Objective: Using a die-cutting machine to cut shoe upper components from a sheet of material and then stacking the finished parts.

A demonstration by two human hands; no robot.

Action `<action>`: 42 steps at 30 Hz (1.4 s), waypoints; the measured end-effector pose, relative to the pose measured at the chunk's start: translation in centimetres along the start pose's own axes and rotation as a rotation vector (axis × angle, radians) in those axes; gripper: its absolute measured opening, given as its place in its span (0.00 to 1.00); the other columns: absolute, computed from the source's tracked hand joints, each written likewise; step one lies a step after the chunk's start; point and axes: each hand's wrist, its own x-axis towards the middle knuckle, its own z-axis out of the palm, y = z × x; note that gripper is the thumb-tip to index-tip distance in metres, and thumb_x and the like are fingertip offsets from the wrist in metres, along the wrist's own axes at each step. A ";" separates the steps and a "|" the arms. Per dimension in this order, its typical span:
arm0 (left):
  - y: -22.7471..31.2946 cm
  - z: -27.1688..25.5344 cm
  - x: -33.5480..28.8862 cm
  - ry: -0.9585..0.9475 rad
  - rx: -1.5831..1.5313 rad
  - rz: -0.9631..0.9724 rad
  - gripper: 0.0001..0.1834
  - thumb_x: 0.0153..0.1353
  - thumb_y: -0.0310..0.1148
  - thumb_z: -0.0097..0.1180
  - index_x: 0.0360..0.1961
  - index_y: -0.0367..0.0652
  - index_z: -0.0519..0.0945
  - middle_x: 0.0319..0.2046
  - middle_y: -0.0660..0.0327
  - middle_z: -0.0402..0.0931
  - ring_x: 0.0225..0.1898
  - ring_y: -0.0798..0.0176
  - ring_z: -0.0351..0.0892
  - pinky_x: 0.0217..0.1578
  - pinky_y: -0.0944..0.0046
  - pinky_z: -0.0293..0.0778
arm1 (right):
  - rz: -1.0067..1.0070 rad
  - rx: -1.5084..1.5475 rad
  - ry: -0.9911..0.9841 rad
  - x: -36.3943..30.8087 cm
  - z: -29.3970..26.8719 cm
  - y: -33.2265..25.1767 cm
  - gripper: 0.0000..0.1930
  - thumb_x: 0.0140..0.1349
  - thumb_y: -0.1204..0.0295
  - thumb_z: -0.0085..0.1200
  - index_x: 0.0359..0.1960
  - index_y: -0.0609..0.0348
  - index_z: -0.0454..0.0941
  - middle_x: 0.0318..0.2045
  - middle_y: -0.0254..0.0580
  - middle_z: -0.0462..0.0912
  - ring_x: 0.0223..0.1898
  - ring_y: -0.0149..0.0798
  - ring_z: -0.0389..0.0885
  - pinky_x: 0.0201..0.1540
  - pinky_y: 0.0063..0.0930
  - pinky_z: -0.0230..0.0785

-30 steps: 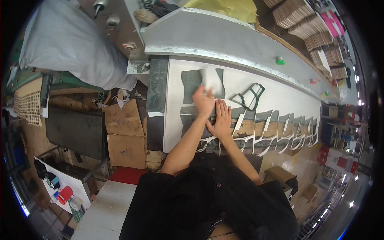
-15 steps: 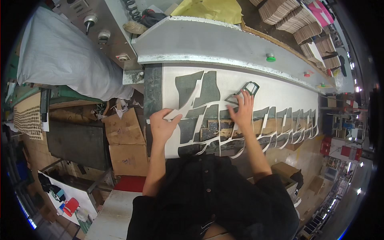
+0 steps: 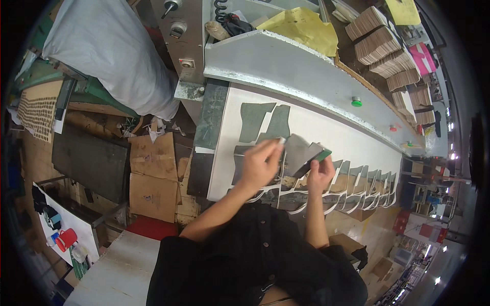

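My left hand (image 3: pixel 261 162) is closed, fingertips pinched on a small white bit whose kind I cannot make out. Close beside it, my right hand (image 3: pixel 320 176) grips a cutting die (image 3: pixel 323 152) with a dark frame and green edge, lifted and tilted above the sheet. A flat grey piece (image 3: pixel 300 154), slightly blurred, shows at the die between both hands. Under them lies a white sheet (image 3: pixel 337 135) with curved cut-outs in a row, joined by thin white strips, and a dark green surface (image 3: pixel 255 120) shows through the openings.
A grey machine beam (image 3: pixel 286 69) with green and red buttons runs behind the sheet. On its shelf are stacks of cut pieces (image 3: pixel 380 43) and yellow paper (image 3: pixel 301 30). A large grey bag (image 3: pixel 109 56) and cardboard (image 3: pixel 152 176) stand to the left.
My right hand has raised and tilted the die off the sheet. My left hand has moved right, toward it; the long white strip it held no longer shows in it. The view has shifted.
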 end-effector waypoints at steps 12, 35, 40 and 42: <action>5.0 0.9 -1.7 -0.025 0.057 0.118 0.16 0.73 0.26 0.60 0.58 0.30 0.84 0.52 0.45 0.85 0.45 0.44 0.89 0.45 0.54 0.84 | -0.069 0.113 -0.096 -1.1 5.7 -8.1 0.22 0.74 0.60 0.66 0.49 0.74 0.86 0.59 0.52 0.78 0.61 0.45 0.75 0.65 0.38 0.66; -13.3 -9.1 12.1 -0.468 0.247 -0.460 0.14 0.72 0.39 0.64 0.47 0.36 0.86 0.33 0.57 0.86 0.34 0.54 0.84 0.41 0.55 0.79 | 0.603 0.070 0.116 4.8 -4.7 0.3 0.18 0.81 0.59 0.55 0.57 0.62 0.84 0.44 0.31 0.87 0.42 0.25 0.81 0.46 0.24 0.73; -13.9 -1.6 10.2 -0.090 0.571 -0.108 0.23 0.66 0.38 0.68 0.59 0.42 0.82 0.52 0.45 0.82 0.58 0.39 0.80 0.60 0.44 0.74 | 0.571 -0.387 0.091 10.3 -3.6 12.2 0.33 0.75 0.46 0.59 0.62 0.67 0.80 0.53 0.55 0.84 0.55 0.47 0.81 0.60 0.40 0.73; -13.0 1.3 6.0 -0.176 0.444 -0.022 0.22 0.66 0.38 0.67 0.59 0.41 0.82 0.51 0.45 0.83 0.57 0.39 0.80 0.60 0.44 0.75 | 0.509 -0.486 0.005 9.2 -4.6 14.5 0.34 0.72 0.46 0.61 0.63 0.66 0.80 0.58 0.62 0.82 0.59 0.54 0.80 0.64 0.46 0.72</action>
